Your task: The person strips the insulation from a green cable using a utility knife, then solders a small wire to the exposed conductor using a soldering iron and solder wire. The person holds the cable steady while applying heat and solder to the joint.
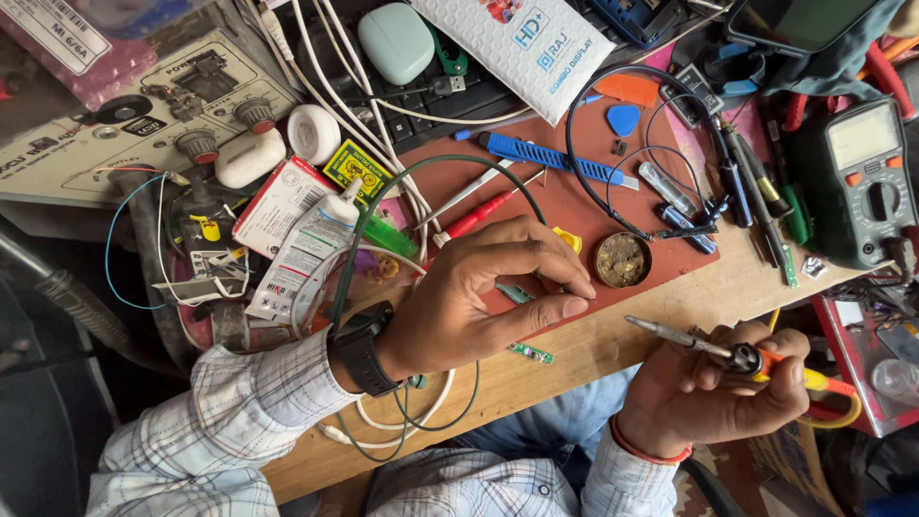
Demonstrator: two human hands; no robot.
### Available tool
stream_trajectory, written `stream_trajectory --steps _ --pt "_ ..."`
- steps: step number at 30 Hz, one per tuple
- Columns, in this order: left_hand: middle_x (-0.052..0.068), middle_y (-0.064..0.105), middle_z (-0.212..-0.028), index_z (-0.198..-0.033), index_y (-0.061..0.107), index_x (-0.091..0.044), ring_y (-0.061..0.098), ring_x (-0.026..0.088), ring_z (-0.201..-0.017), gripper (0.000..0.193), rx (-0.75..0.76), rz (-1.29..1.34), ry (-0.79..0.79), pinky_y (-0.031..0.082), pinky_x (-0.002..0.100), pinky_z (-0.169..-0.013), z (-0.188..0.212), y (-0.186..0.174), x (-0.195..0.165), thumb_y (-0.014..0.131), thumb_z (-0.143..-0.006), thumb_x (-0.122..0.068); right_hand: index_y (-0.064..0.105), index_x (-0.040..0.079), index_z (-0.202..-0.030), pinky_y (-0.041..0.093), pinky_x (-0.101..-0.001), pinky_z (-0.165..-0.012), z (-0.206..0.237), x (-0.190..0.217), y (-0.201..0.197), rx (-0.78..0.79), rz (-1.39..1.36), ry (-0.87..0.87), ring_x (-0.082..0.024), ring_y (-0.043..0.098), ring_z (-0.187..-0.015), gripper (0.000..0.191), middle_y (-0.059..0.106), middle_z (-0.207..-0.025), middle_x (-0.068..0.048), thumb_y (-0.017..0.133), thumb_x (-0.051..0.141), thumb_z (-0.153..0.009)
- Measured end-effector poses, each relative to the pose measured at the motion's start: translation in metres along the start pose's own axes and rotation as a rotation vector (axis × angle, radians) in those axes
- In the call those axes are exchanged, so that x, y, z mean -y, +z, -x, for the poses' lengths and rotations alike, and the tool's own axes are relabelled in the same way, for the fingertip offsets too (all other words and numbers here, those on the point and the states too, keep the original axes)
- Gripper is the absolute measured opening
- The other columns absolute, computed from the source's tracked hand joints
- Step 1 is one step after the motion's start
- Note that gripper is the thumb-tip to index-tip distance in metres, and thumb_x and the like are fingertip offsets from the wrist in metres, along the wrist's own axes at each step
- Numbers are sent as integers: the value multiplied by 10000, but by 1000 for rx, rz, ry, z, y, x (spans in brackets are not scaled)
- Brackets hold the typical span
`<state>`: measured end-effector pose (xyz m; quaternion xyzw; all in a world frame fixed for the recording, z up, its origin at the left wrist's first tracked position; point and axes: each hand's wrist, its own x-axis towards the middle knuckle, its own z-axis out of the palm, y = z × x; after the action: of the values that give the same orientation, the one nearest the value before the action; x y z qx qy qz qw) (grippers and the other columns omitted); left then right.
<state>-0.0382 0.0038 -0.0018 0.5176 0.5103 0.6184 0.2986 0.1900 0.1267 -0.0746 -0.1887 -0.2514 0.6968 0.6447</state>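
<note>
Left hand (479, 297) reached out from a checked sleeve with a black wristwatch (362, 349), palm turned up and sideways, fingers curled over the red-brown work mat (574, 206). Thumb and forefinger tips nearly met above a small green circuit strip (514, 293) at the mat's near edge; couldn't tell whether they actually pinched it. A second green strip (530, 353) lay just off the mat on the bare wooden bench (613, 345).

Right hand (713, 388) sat below the mat's near-right corner, fist closed tight around the orange-and-yellow-handled soldering iron (742, 356), metal tip pointing left toward the left hand, not touching anything.

Packages, relative to the mat: white padded envelope with blue print (522, 43) beyond its far edge; small yellow square label (356, 168) at its far-left corner; white-and-red flat box (280, 204) and a white tube with printed label (306, 251) left of it. Round tin of brownish flux (622, 259) rested on the mat's near-right part. Dark green multimeter (855, 177) stood right of the mat.
</note>
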Motion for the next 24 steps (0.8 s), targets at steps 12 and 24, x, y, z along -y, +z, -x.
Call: stream_trajectory --steps 12,24 --pt "36 683 -1122 -1129 722 -55 687 125 -1056 145 23 113 -87 618 261 -920 2 -1 0 747 -1010 -135 585 82 -1160 531 -144 -663 -1 -3 -25 66 -102 93 -52 648 -762 352 714 -1029 -46 585 433 -1121" --pt "48 622 -1169 -1152 691 10 696 116 -1025 182 -5 305 -188 649 254 -870 8 5 0 693 -1047 -138 436 111 -1162 614 -175 -809 24 -12 -27 91 53 -17 -46 669 -866 364 658 -1052 -26 718 316 -1055"
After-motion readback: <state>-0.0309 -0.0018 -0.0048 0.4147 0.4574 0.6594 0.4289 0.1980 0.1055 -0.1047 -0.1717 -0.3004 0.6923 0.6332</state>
